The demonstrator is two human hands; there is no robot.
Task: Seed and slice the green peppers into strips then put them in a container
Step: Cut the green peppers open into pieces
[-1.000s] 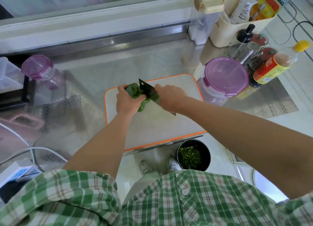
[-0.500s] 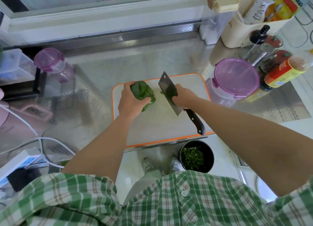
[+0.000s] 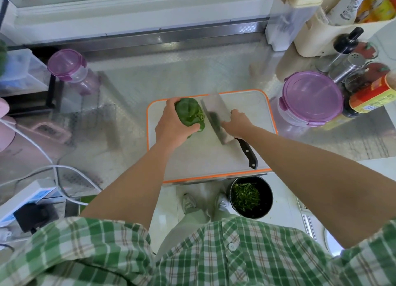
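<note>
Nearest, below the counter's edge, a round black bin (image 3: 250,196) is seen on the floor, with shredded green scraps in it. Above it, a white plastic cutting board (image 3: 252,105) with an orange rim is laid on the embossed steel counter (image 3: 150,75). A cleaver (image 3: 216,116) is seen on the board, its broad steel blade blurred. Its black riveted handle (image 3: 248,154) is pointed toward the person and left free. The right hand (image 3: 237,122) is laid on the blade near the handle end; whether the blade is pinched or merely pressed cannot be told through the blur.

Just left of the blade, the green pepper (image 3: 189,113) is gripped by the left hand (image 3: 171,124), with fingers and thumb curled round its body. It is held over the far left part of the board, and whether it is touching the board cannot be told. A paler, ragged patch is shown on the side turned to the cleaver.

The pepper is judged light and hollow, with a glossy, waxy, lobed skin that is likely to slip and roll. Its wall is judged stiff and crisp, yet it could be crushed by a hard squeeze. It is best held round the broad body.

Beyond, at the right, a round clear container (image 3: 311,98) with a purple clip lid is stood closed near the board. A purple-lidded jar (image 3: 68,66) is stood well apart at the far left.
</note>
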